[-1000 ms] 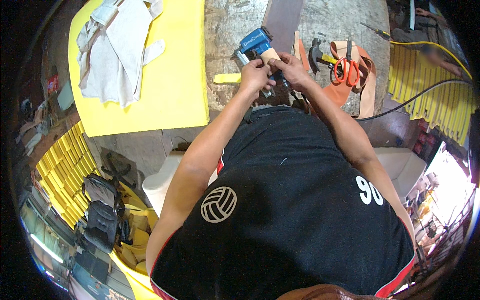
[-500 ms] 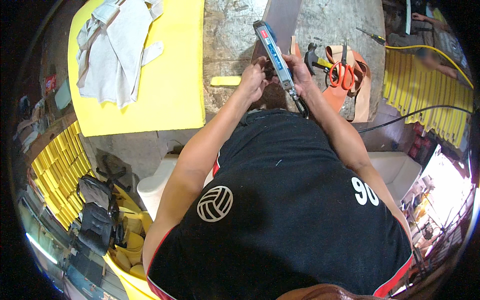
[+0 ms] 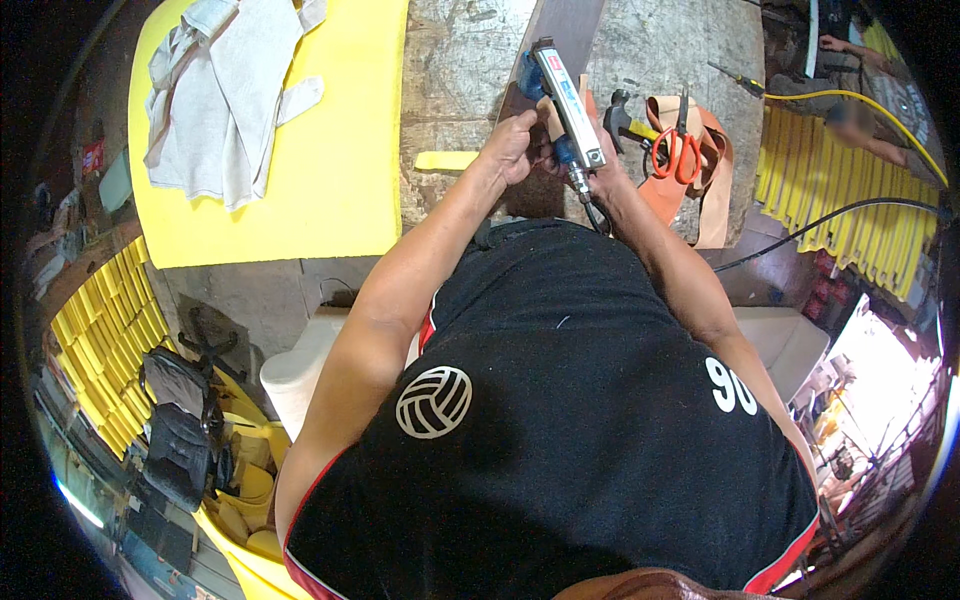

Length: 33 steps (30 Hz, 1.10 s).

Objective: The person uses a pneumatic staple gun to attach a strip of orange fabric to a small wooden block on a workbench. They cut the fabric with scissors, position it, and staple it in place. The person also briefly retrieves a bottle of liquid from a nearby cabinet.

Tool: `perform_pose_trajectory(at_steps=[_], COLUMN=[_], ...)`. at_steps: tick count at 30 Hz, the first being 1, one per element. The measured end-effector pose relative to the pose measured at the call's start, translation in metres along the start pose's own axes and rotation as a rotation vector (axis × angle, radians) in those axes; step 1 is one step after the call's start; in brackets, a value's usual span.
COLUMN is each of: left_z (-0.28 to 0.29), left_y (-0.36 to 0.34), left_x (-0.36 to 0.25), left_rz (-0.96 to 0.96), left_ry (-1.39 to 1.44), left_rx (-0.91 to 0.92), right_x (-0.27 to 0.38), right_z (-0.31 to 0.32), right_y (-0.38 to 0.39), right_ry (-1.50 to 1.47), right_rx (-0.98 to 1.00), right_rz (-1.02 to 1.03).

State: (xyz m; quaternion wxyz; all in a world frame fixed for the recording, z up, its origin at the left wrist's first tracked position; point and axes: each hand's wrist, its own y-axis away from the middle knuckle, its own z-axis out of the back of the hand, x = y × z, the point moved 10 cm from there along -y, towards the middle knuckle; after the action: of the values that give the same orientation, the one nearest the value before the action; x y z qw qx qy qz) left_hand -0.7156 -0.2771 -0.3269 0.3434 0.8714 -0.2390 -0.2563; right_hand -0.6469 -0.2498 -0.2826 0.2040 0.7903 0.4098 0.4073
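My right hand [image 3: 603, 170] is wrapped round a pneumatic stapler [image 3: 568, 95], a long silver and blue tool with a hose fitting at its near end. It is held tilted over the table's near edge, its magazine side facing up. Just left of it, my left hand [image 3: 510, 150] is closed, thumb and fingers pinched together. What they pinch, if anything, is hidden. Behind the stapler a dark brown board [image 3: 565, 30] runs away from me along the table. A small yellow strip [image 3: 447, 160] lies left of my left hand.
The worn wooden table [image 3: 455, 70] holds a hammer [image 3: 617, 118], orange-handled scissors [image 3: 683, 150] and tan straps [image 3: 715, 215] on the right. On the left lies a yellow sheet [image 3: 330, 190] under grey cloth [image 3: 215, 110]. A screwdriver [image 3: 740, 76], hoses and another person's arm [image 3: 880, 150] are farther right.
The stapler has turned more upright and rolled in my right hand, so more blue shows on its left side. My left hand stays closed at nearly the same place.
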Motion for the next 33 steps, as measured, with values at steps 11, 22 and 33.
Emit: perform_pose_trajectory(at_steps=[11, 22, 33], left_z=[-0.024, -0.035, -0.068], left_y=[0.010, -0.004, -0.009], left_x=[-0.002, 0.001, -0.012], left_rz=[0.064, 0.016, -0.195], left_ry=[-0.057, -0.072, 0.137], left_rx=[0.126, 0.210, 0.170], right_x=[-0.042, -0.024, 0.017], right_z=[0.039, 0.059, 0.049], right_y=[-0.004, 0.024, 0.099], right_ry=[-0.344, 0.030, 0.999], right_rx=[-0.036, -0.054, -0.324], right_rz=[-0.282, -0.196, -0.011])
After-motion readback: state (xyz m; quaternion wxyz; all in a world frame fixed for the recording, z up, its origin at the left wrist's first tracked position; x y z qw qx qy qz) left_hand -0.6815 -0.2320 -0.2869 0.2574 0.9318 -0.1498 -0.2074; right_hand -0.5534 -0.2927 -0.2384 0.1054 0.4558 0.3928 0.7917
